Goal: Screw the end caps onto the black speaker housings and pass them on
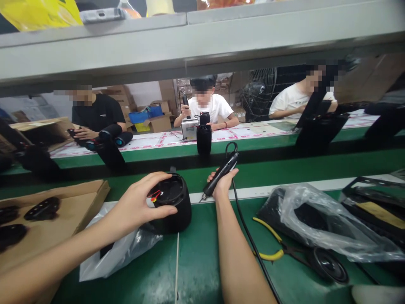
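Observation:
My left hand (144, 198) grips the top rim of a black cylindrical speaker housing (179, 211), thumb on the near side and fingers on the far side. The housing stands upright on the green bench, its open top showing red and yellow wire ends (155, 195). In my right hand (223, 181) is a black electric screwdriver (225, 171), its bit slanting down to the left, just right of the housing and apart from it. A black cord loops from the tool's upper end and runs down beside my right forearm.
At left, a cardboard box (91, 207) holds black parts; a plastic bag (120, 257) lies beside it. Yellow-handled pliers (275, 249), a round speaker driver (329, 264) and a bagged black part (303, 215) lie right. Across the belt, several people work beneath an overhead shelf (221, 46).

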Demonstrator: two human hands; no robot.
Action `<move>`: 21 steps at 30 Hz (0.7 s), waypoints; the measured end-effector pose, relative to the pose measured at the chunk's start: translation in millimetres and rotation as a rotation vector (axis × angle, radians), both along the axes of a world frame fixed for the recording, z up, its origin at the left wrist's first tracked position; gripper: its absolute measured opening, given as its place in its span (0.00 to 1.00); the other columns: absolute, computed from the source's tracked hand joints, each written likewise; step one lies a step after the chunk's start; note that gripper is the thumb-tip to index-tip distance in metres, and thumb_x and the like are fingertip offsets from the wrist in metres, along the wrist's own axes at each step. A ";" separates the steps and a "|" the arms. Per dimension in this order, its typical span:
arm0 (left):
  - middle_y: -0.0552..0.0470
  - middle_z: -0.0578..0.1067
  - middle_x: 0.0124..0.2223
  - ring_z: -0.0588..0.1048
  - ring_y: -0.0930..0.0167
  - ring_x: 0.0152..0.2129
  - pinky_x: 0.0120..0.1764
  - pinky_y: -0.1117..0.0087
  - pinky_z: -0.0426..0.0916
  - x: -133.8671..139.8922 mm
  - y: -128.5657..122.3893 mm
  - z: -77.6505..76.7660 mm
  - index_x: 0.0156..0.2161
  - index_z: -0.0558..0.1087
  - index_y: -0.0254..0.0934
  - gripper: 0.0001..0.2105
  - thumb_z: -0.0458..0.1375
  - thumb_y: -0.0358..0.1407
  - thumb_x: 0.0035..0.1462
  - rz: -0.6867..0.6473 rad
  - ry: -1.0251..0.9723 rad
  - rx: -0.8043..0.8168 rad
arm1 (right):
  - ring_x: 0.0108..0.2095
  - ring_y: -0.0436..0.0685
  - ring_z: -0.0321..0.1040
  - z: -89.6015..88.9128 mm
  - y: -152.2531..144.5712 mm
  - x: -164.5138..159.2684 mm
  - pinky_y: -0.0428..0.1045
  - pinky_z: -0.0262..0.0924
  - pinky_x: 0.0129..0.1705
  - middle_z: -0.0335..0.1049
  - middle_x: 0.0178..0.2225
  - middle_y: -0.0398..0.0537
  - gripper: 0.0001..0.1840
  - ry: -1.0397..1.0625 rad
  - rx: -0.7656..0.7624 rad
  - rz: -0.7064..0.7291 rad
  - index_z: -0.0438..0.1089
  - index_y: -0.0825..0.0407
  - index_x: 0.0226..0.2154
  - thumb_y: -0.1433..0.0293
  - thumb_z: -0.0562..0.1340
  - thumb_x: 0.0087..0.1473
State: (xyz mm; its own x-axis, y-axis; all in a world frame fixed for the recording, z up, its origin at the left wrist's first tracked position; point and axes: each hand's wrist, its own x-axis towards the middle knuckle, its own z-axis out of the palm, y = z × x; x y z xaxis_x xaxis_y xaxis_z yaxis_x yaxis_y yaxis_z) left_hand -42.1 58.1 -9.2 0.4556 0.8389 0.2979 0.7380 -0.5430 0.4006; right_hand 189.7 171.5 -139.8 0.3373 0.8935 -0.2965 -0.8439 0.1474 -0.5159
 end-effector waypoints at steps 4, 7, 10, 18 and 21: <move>0.55 0.69 0.55 0.70 0.63 0.51 0.55 0.62 0.64 -1.3 1.4 -1.1 0.53 0.65 0.49 0.30 0.65 0.52 0.45 0.015 -0.007 -0.010 | 0.26 0.46 0.56 -2.6 1.4 -1.0 0.39 0.61 0.29 0.54 0.29 0.49 0.35 -0.013 -0.010 -0.006 0.61 0.65 0.45 0.46 0.45 0.72; 0.53 0.69 0.55 0.69 0.62 0.51 0.55 0.61 0.64 -1.0 1.4 -0.4 0.54 0.64 0.47 0.31 0.65 0.52 0.46 0.026 -0.002 -0.027 | 0.27 0.46 0.56 -2.9 1.3 -2.3 0.39 0.61 0.30 0.54 0.29 0.49 0.35 -0.018 -0.019 -0.009 0.61 0.65 0.45 0.46 0.45 0.72; 0.53 0.69 0.55 0.69 0.63 0.51 0.55 0.60 0.63 0.1 0.7 0.3 0.54 0.64 0.46 0.31 0.65 0.52 0.46 0.036 -0.005 -0.037 | 0.26 0.46 0.56 -1.5 0.8 -3.3 0.39 0.60 0.29 0.54 0.29 0.48 0.35 -0.019 -0.030 -0.010 0.61 0.65 0.45 0.46 0.45 0.72; 0.53 0.69 0.55 0.69 0.62 0.50 0.56 0.59 0.63 0.0 1.5 -0.2 0.54 0.64 0.46 0.32 0.65 0.53 0.45 0.034 -0.022 -0.054 | 0.27 0.47 0.56 -1.2 4.7 -4.5 0.40 0.61 0.30 0.54 0.29 0.49 0.36 -0.023 -0.066 -0.013 0.61 0.65 0.44 0.45 0.45 0.72; 0.54 0.68 0.56 0.68 0.63 0.52 0.56 0.59 0.62 1.7 1.6 -1.9 0.54 0.64 0.47 0.31 0.65 0.52 0.46 0.018 -0.018 -0.049 | 0.27 0.47 0.56 -1.3 4.7 -4.6 0.40 0.61 0.31 0.54 0.29 0.49 0.35 -0.032 -0.075 -0.019 0.61 0.65 0.44 0.46 0.45 0.72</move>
State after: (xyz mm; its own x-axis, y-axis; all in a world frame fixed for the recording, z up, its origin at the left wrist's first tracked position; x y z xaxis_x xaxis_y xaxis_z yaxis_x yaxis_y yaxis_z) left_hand -40.3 59.7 -11.1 0.4349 0.8608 0.2645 0.7399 -0.5090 0.4398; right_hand 185.1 176.2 -141.1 0.3648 0.8622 -0.3515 -0.8241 0.1233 -0.5528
